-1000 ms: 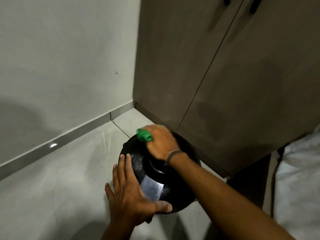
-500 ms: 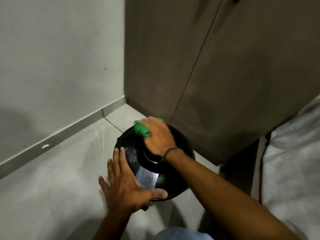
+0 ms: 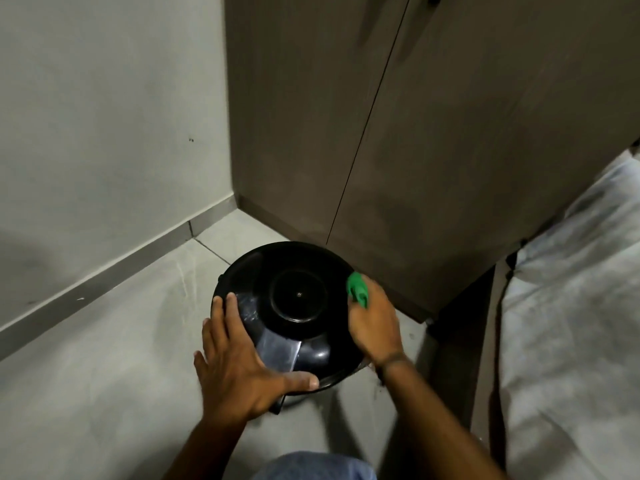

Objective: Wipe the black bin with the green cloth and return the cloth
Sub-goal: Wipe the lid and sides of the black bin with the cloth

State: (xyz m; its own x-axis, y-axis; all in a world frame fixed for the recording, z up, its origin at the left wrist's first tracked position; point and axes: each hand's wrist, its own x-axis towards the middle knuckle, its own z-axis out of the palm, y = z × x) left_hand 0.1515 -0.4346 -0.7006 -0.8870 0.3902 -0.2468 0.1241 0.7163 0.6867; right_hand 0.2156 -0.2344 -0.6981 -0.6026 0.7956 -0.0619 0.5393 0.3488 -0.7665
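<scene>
The black bin (image 3: 298, 296) stands on the tiled floor below me, its round domed lid facing up with a circular recess in the middle. My left hand (image 3: 239, 362) lies flat on the lid's near left side, fingers spread, thumb along the front rim. My right hand (image 3: 374, 323) grips the green cloth (image 3: 357, 289) and presses it against the bin's right edge. Only a small bunch of the cloth sticks out past my fingers.
A brown cabinet (image 3: 433, 150) with two doors stands right behind the bin. A grey wall (image 3: 104, 133) with a skirting strip runs along the left. A bed with a pale sheet (image 3: 571, 323) fills the right side. Open floor (image 3: 104, 393) lies to the left.
My right hand has swept the green cloth from the lid's far top across to its right edge, uncovering the centre of the lid. My left hand stays on the near left side.
</scene>
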